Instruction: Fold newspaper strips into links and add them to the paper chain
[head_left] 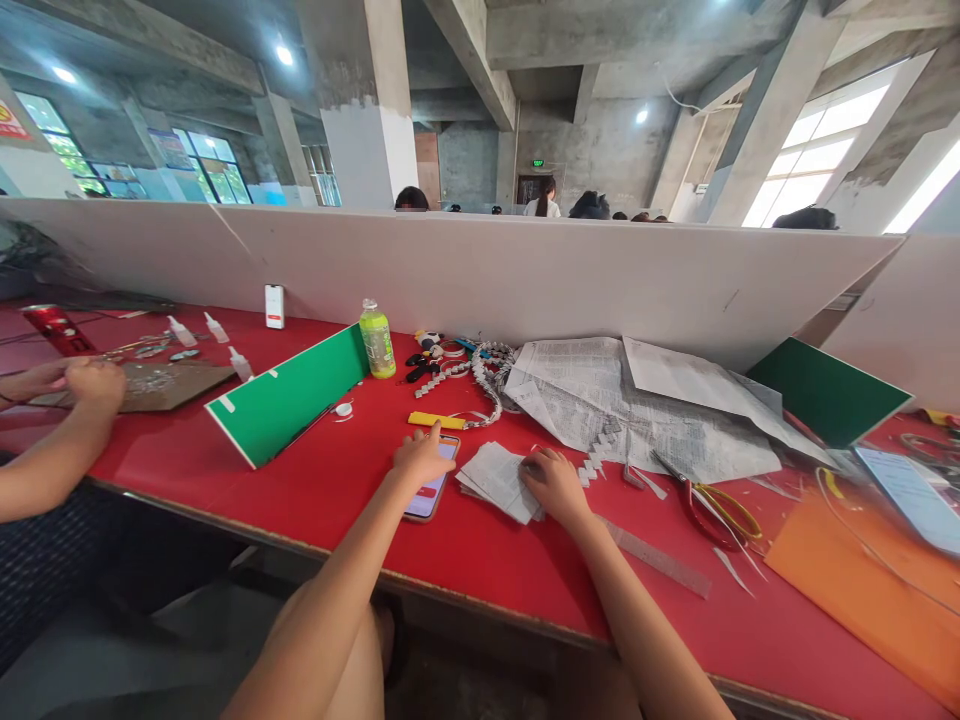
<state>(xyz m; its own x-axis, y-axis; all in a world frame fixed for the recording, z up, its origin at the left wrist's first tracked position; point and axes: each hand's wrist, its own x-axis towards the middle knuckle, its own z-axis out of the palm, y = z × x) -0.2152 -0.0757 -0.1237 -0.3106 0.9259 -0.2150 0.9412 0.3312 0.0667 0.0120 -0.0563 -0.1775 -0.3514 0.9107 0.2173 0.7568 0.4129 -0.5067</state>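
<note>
My left hand [424,460] is over a phone [433,490] lying face up on the red table, index finger stretched out and the other fingers partly bent. The phone's screen is lit, and its upper part is partly covered by the hand. My right hand [553,480] rests on the right edge of a small stack of cut newspaper pieces [491,480], fingers bent but not closed; their undersides are hidden. Just right of that hand lies a folded paper chain [598,455]. A clear ruler [656,558] extends beside my right forearm.
Newspaper sheets [577,385] lie behind my hands, with scissors [705,505] to their right. A green divider [300,395], a drink bottle [377,340] and a yellow cutter [436,420] are leftward. Another person's hands [94,380] are at far left. An orange sheet [855,560] lies right.
</note>
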